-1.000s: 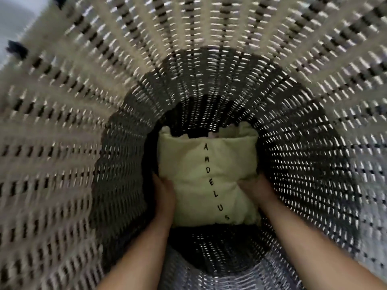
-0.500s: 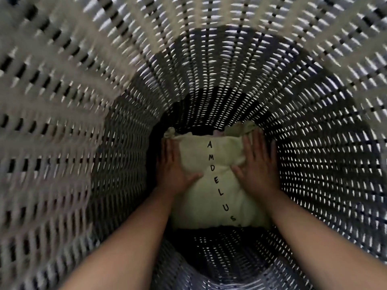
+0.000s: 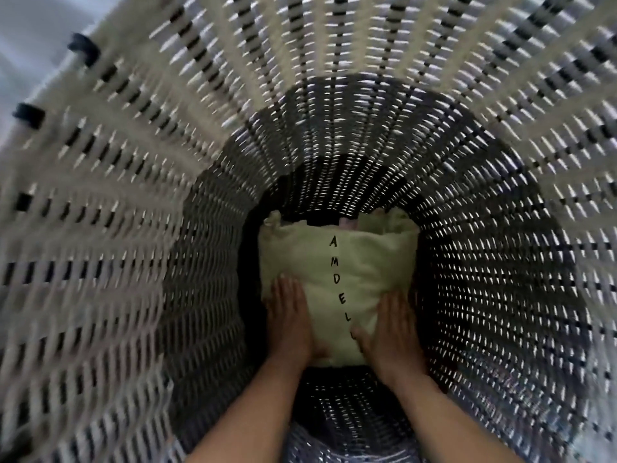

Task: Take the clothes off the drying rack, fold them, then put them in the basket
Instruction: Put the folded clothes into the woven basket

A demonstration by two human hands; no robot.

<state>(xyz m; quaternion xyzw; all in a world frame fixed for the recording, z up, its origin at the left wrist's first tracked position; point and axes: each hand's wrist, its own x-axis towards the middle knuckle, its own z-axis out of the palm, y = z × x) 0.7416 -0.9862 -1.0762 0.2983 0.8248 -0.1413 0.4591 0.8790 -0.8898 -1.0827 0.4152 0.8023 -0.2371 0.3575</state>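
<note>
Folded pale-green garment (image 3: pixel 337 262) lies at the bottom of the woven basket (image 3: pixel 167 228). Left hand (image 3: pixel 290 320) and right hand (image 3: pixel 394 332) press flat, fingers straight, on its near corners.

I'm looking straight down inside the woven basket (image 3: pixel 133 262). Folded pale green garment (image 3: pixel 350 262) lies at the bottom, black letters running down it. Left grip (image 3: pixel 290 322) and right grip (image 3: pixel 394 332) press flat on its near half, fingers straight. Pinkish cloth (image 3: pixel 347 223) peeks out at the far edge.
</note>
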